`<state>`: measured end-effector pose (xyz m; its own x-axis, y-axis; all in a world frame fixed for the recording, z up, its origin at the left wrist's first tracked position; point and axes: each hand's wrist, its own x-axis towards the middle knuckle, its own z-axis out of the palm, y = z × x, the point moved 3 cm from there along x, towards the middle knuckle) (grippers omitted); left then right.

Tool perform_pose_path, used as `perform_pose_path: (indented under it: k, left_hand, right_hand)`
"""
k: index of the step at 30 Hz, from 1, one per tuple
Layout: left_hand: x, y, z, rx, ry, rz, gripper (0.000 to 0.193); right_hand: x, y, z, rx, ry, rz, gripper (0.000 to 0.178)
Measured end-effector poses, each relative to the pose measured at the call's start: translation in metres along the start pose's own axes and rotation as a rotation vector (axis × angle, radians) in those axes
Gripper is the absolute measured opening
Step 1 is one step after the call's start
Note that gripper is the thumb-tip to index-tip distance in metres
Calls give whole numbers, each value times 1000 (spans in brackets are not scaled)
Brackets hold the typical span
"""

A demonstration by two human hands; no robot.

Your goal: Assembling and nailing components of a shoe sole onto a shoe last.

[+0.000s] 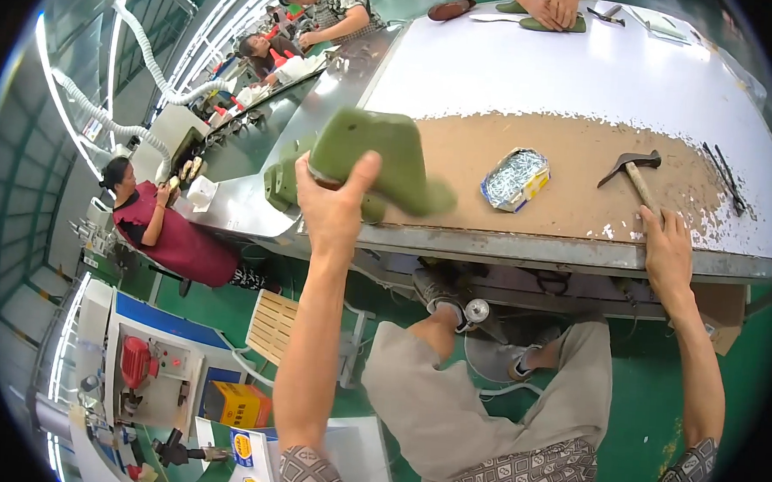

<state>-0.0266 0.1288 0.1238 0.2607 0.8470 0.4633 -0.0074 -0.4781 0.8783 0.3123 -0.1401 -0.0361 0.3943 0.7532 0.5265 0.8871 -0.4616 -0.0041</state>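
Observation:
My left hand (334, 205) grips a green shoe last (377, 153), held tilted above the table's near left corner. The toe end of the last is smeared by motion. More green shoe lasts (282, 179) lie behind and below it, partly hidden by the hand and the held last. Over at the right, my right hand (667, 253) has its fingers on the end of the wooden handle of a hammer (639, 176). The hammer's dark head rests on the brown board. Between my hands lies a tray of small nails (516, 180).
Brown worn board and white covering (517, 73) top the table, whose metal front edge (508, 247) faces me. Dark slender tools (726, 178) lie far right. Across the table another person's hands (557, 10) hold a green last. A slatted seat (271, 327) stands below left.

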Motion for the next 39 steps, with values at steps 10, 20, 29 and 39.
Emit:
perform_pose_path:
  k: [10,20,29,39]
  left_hand:
    - [-19,-104,28,692,-79,-326,64]
    - [-10,-128,20,658,-166,-273,72]
    - [32,-109,-105,597,346,83,38]
    - [24,-140,-143,703,252,46,33]
  right_hand:
    - [8,-6,2,15,-30,-18,31]
    - [7,-12,3,54,-43,-6,28]
    - [-2,11,20,3,-105,33,29]
    - [-1,19,22,-24,-130,59,30]
